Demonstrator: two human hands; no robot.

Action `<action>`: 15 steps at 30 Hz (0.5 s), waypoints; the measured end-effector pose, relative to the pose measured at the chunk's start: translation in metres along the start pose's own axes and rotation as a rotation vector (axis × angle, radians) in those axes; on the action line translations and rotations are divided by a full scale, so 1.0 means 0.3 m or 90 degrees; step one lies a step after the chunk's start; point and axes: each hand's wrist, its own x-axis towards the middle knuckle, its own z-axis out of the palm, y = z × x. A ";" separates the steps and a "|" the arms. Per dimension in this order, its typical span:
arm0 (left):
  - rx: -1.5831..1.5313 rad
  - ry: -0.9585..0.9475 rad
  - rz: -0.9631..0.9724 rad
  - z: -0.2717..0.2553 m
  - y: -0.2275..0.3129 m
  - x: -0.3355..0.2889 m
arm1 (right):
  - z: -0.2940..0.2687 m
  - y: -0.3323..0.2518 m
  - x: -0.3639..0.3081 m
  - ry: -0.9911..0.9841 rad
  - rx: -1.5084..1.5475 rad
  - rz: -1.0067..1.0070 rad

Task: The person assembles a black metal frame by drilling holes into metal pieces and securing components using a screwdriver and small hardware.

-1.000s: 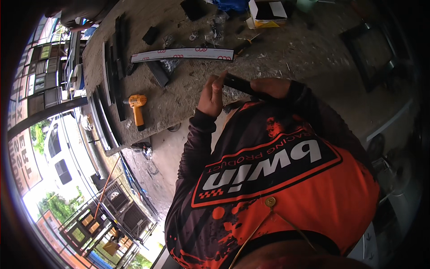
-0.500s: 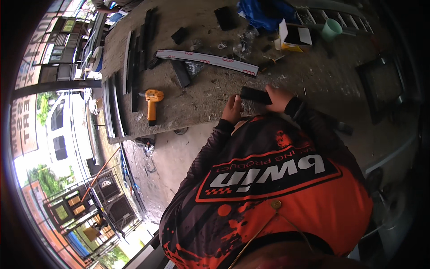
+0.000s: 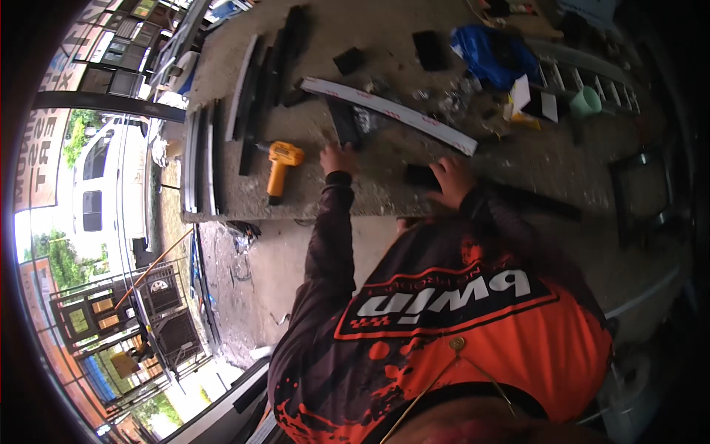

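My left hand (image 3: 338, 160) reaches forward over the table, its fingers apart at the near end of a dark flat bar (image 3: 342, 120). Whether they touch the bar is hard to make out. Closer to my body, my right hand (image 3: 453, 183) grips a short black block-like bar (image 3: 421, 176), fingers over its right end. A long pale strip with red marks (image 3: 392, 111) lies slantwise beyond both hands, over the far part of the dark bar. To the left of my left hand rests a yellow cordless drill (image 3: 283, 164).
Long dark profiles (image 3: 246, 92) lie at the table's left, more (image 3: 203, 159) along its left edge. Farther back are black pieces (image 3: 427, 50), a blue plastic bag (image 3: 488, 55), an open carton (image 3: 534, 103), a green cup (image 3: 586, 102) and a ladder (image 3: 592, 81). A dark frame (image 3: 640, 185) stands right.
My left hand has left the short black bar and moved forward and left to the dark flat bar. My right hand keeps the short bar, now lower. The whole view has shifted.
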 end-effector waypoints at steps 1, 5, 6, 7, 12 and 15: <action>0.044 0.042 -0.052 0.035 -0.005 0.066 | 0.000 -0.029 0.019 0.077 0.011 -0.027; 0.062 -0.159 -0.083 0.013 0.126 0.213 | -0.076 -0.041 0.143 0.258 -0.042 0.061; 0.049 -0.124 -0.069 0.012 0.124 0.216 | -0.087 -0.045 0.182 0.286 -0.071 0.125; 0.011 -0.154 -0.088 -0.013 0.120 0.230 | -0.104 -0.043 0.226 0.266 -0.086 0.161; -0.136 -0.250 -0.024 -0.076 -0.013 0.191 | -0.031 0.076 0.292 0.168 -0.065 0.235; -0.153 -0.229 -0.019 -0.102 -0.179 0.120 | -0.049 0.031 0.267 0.141 -0.037 0.250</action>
